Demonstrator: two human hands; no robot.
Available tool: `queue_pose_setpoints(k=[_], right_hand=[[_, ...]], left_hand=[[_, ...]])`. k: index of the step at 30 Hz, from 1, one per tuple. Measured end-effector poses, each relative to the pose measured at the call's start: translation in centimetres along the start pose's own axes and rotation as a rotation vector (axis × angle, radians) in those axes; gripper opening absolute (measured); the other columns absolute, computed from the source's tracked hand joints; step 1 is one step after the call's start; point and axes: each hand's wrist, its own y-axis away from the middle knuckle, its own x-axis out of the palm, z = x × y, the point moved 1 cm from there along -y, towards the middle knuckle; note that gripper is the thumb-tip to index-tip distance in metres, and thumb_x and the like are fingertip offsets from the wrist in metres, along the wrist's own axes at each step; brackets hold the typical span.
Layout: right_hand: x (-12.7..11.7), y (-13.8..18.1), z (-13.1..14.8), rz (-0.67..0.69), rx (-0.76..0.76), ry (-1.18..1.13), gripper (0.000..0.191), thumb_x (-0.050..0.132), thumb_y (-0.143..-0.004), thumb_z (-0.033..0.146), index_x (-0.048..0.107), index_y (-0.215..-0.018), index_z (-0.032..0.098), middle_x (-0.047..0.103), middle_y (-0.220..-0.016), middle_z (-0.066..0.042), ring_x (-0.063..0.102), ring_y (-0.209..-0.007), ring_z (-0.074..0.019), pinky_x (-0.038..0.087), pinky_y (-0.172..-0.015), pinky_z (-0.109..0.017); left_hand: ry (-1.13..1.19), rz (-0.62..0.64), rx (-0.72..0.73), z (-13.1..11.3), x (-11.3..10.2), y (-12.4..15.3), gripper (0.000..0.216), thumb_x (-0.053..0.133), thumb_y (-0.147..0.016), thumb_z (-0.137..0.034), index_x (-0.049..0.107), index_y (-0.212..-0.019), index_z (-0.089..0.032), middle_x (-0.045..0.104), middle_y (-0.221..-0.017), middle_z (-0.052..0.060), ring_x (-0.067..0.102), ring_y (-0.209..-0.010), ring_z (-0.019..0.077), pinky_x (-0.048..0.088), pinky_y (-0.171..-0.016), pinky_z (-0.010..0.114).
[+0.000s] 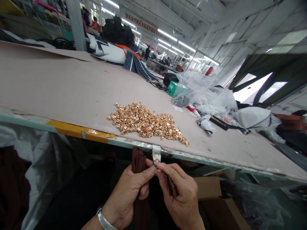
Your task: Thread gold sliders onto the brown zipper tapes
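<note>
My left hand [130,188] is closed around a bundle of dark brown zipper tapes [138,161], which hangs down below the hand. Beside it, my right hand [181,188] is pinched, its fingertips meeting the left thumb at a small silvery piece too small to make out. Dark brown tape ends [172,188] show inside the right hand's curled fingers. Just above the fingertips, a silvery strip [156,152] is fixed to the table edge. Beyond the hands lies a heap of small gold metal pieces [146,123] that look like zipper sliders.
The table [59,86] has yellow tape [79,130] along its front edge. Clear plastic bags [206,92], a green box [171,88] and a dark narrow box [218,122] lie at the right. Striped fabric [137,65] is at the back. A cardboard box [223,210] stands below.
</note>
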Motion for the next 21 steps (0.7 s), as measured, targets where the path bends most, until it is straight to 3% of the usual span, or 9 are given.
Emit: queue_pose_setpoints(k=[5, 8, 13, 17, 21], right_hand=[[0.6, 0.4, -0.3, -0.035, 0.026, 0.102, 0.026, 0.054, -0.087, 0.009, 0.066, -0.11, 0.014, 0.066, -0.073, -0.006, 0.061, -0.06, -0.0141, 0.049, -0.057, -0.024], [0.9, 0.0, -0.2, -0.051, 0.179, -0.017, 0.022, 0.056, -0.088, 0.013, 0.067, -0.106, 0.019, 0.07, -0.084, -0.006, 0.066, -0.073, -0.0147, 0.052, -0.067, -0.023], [0.9, -0.9, 0.1, -0.086, 0.344, -0.145, 0.019, 0.06, -0.087, 0.021, 0.069, -0.103, 0.021, 0.073, -0.097, -0.004, 0.068, -0.089, -0.016, 0.052, -0.08, -0.022], [0.3, -0.6, -0.3, -0.095, 0.523, -0.298, 0.02, 0.06, -0.086, 0.03, 0.07, -0.101, 0.02, 0.072, -0.076, -0.001, 0.065, -0.065, -0.0129, 0.052, -0.06, -0.021], [-0.4, 0.0, -0.4, -0.042, 0.725, -0.59, 0.02, 0.07, -0.076, 0.036, 0.071, -0.085, 0.017, 0.059, -0.05, 0.004, 0.047, -0.04, -0.0071, 0.039, -0.04, -0.017]], left_hand=[[-0.042, -0.042, 0.04, -0.1, 0.2, 0.0, 0.027, 0.07, -0.073, -0.039, 0.058, -0.082, -0.016, 0.036, -0.04, -0.01, 0.025, -0.039, 0.0044, 0.019, -0.04, 0.019], [-0.07, -0.079, 0.052, -0.4, 0.1, 0.6, 0.026, 0.071, -0.071, -0.036, 0.059, -0.081, -0.016, 0.037, -0.041, -0.01, 0.026, -0.039, 0.0046, 0.02, -0.04, 0.019], [-0.073, -0.039, 0.042, -0.3, -0.1, 1.2, 0.028, 0.073, -0.066, -0.032, 0.059, -0.084, -0.017, 0.043, -0.043, -0.009, 0.03, -0.038, 0.0045, 0.021, -0.04, 0.019], [-0.059, 0.035, 0.017, 0.0, -0.4, 1.2, 0.028, 0.074, -0.066, -0.035, 0.058, -0.083, -0.018, 0.043, -0.042, -0.009, 0.031, -0.037, 0.0048, 0.02, -0.039, 0.019], [-0.072, 0.173, 0.0, 0.1, -0.3, 1.5, 0.031, 0.076, -0.065, -0.04, 0.06, -0.076, -0.017, 0.045, -0.043, -0.007, 0.03, -0.038, 0.0047, 0.019, -0.039, 0.02]])
